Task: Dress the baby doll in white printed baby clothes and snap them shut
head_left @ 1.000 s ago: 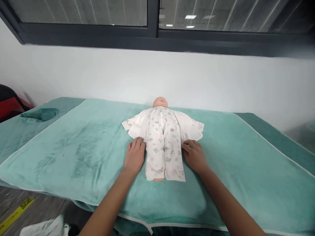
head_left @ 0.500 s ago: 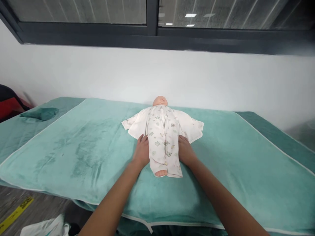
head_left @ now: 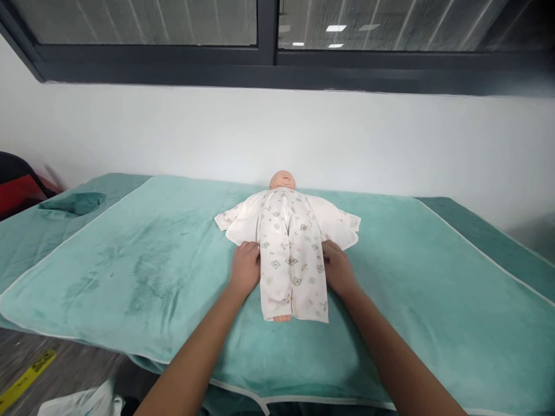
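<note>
Doll laid straight under a white printed gown, flanked by two bare hands

Shows at the lower left corner a crumpled white bundle (head_left: 82,401) and a yellow strip with dark marks (head_left: 26,381) on the floor. Reaches in from the lower edge with both forearms, one to either side of the doll, probably so as to work evenly on both flanks.

Spreads a pale green, plush cloth with white edging (head_left: 143,277) across the middle of the frame, likely as soft padding. Leaves the pinkish feet (head_left: 282,318) just peeking out below the hem of the white gown with small printed figures (head_left: 281,231), at centre. Bends the fingers of the left hand (head_left: 246,267) at one side edge of the gown and those of the right hand (head_left: 338,268) at the other, perhaps to keep the two sides level. Hides the fingertips too much to tell a pinch from a light touch.

Fans both sleeves outward, seemingly to lie flat. Sets the bald, pinkish doll head (head_left: 281,179) beyond the collar, near the white wall (head_left: 277,127). Ends along the top with a dark grey window frame (head_left: 173,66).
</note>
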Demonstrator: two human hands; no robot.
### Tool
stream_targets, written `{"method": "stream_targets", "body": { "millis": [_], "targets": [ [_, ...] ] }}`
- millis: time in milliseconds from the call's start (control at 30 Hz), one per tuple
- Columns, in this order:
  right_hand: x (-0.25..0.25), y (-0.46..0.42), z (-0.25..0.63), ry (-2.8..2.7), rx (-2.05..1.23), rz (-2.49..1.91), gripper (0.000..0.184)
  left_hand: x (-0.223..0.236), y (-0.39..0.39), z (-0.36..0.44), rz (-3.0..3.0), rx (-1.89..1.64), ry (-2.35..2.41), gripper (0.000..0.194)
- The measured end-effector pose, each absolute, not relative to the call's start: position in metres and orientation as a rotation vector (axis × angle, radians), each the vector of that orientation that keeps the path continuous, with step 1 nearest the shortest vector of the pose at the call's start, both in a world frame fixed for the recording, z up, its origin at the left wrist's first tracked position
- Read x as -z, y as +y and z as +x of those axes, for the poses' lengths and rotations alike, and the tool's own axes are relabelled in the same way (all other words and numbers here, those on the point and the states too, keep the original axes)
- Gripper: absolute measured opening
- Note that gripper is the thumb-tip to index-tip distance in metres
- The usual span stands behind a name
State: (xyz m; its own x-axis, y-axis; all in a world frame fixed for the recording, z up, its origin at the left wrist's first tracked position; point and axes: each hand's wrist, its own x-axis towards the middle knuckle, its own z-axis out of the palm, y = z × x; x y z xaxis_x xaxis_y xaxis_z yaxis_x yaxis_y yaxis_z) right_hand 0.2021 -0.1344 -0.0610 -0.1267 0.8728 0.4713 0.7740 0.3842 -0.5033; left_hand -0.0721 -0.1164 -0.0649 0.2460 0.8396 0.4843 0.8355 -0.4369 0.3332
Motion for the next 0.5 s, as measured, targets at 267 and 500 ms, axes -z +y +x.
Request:
{"method": "stream_targets", "body": {
  "millis": [267, 500],
  "targets": [
    [0.069, -0.095, 0.288, -1.394, 0.036, -2.146, 0.050, 0.044, -0.076, -0.107, 1.824, -0.913, 2.434, 0.040],
    [0.033, -0.076, 0.293, -1.197, -0.561, -2.027, 0.045, 0.040, -0.071, -0.102, 1.876, -0.736, 2.446, 0.034]
  ]
}}
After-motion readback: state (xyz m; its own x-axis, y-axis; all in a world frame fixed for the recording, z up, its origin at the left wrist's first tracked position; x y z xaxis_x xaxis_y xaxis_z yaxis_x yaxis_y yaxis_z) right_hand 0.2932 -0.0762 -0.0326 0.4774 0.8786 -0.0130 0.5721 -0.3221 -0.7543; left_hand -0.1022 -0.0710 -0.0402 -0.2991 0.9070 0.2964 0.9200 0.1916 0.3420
